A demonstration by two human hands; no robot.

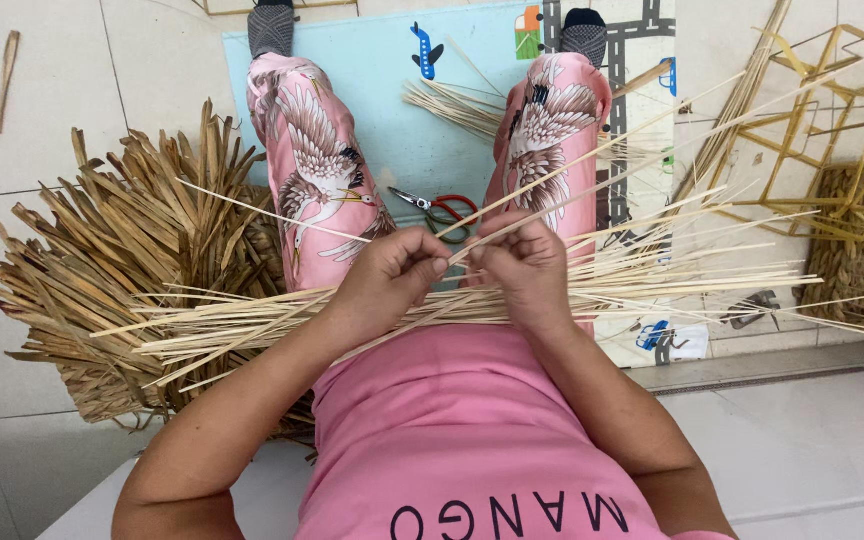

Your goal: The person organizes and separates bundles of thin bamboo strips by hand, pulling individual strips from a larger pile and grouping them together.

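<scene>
Your left hand (pixel 392 268) and right hand (pixel 520 262) meet at mid-lap, directly above the bundle of thin pale strips (pixel 472 305) that lies across your thighs. Take that bundle as the landmark: its long axis runs side to side, one fan of ends spreading out past your left leg toward the heap of dried brown leaves (pixel 127 280), the other fan reaching out past your right leg toward the yellow wire frames (pixel 832 110). The strips being worked lie right at the fingers, not away from them: a few single strips rise out of the bundle between the two hands and slant up and away toward the frames side. Both hands are equally near; neither has to travel. Fingers of your left hand (pixel 430 262) are curled closed, thumb against forefinger, pinching one or more strips just above the bundle. Fingers of your right hand (pixel 492 255) are likewise clenched onto strips at the same spot, knuckles up; exactly how many strips each pinch takes, you cannot tell from this view. Beyond the bundle, between your knees on the pale blue mat (pixel 382 90), lie red-handled scissors (pixel 442 208), untouched, and a second smaller sheaf of strips (pixel 452 105) sits farther out on the mat.
</scene>
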